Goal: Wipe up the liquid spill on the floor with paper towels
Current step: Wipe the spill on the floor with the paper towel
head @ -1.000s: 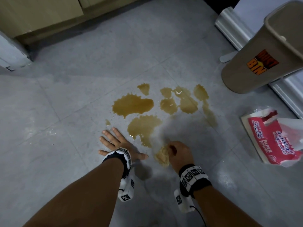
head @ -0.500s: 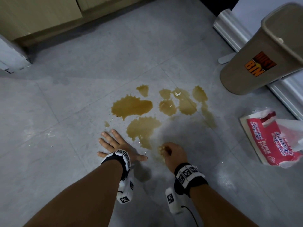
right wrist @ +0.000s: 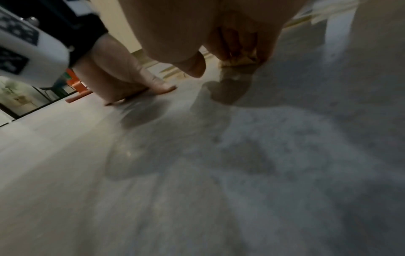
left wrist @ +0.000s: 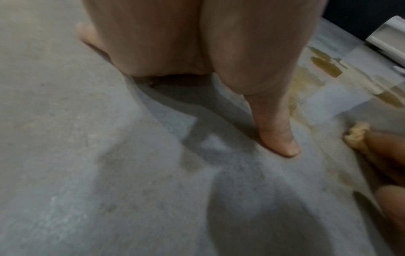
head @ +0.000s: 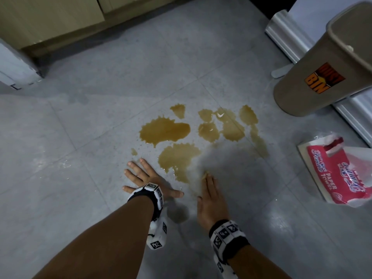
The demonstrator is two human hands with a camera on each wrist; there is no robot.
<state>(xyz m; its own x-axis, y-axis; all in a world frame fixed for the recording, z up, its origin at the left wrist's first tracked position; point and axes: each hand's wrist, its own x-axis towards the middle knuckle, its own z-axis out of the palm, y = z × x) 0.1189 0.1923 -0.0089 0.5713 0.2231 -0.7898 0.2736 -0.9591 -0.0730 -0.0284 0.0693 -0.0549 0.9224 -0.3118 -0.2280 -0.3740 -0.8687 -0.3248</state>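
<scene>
Head view: the right hand (head: 211, 200) lies over a brown-soaked paper towel wad (head: 205, 174), hiding all but a scrap at its fingertips, at the near edge of the brown spill (head: 167, 130) on the grey floor (head: 80, 178). How the fingers close on the wad cannot be told here. The left hand (head: 145, 178) is spread wide, flat on the floor, touching only tile. The paper towel pack (head: 342, 174) and the bin (head: 322, 73) are cut off at the right.

Left wrist view: blurred; the left palm (left wrist: 175, 43) fills the top, its thumb pressed to the floor, the wad (left wrist: 356, 136) showing at the right.

Right wrist view: blurred; curled fingers (right wrist: 236, 39) pinch the wad (right wrist: 238, 60) against the floor.
</scene>
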